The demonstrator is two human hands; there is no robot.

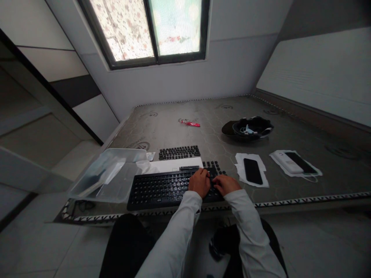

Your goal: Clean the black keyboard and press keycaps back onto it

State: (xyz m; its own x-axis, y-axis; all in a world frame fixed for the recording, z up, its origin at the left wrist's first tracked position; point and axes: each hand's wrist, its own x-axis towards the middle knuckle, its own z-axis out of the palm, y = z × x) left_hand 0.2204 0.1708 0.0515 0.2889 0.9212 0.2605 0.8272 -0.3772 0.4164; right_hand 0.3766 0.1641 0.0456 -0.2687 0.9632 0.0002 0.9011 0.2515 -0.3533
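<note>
Mattress (208, 136), grey, patterned. Tub (132, 170), translucent, at its eight o'clock. Keyboard (162, 189), black, beneath the fingers (206, 174) and stretching to their nine o'clock. Left hand (199, 183), right hand (227, 185): fingers bent over its three-o'clock end; from here I cannot tell whether they grip anything.

Your sleeves (177, 235) are pale grey, your keyboard (162, 189) black. The mattress (165, 119) is grey-brown with faint hexagons and black-and-white edging (304, 200). From the keyboard: red packet (193, 124) at twelve o'clock, dark cap (237, 129) at two, nearer black phone (253, 171) on white paper (240, 160) at three.
</note>
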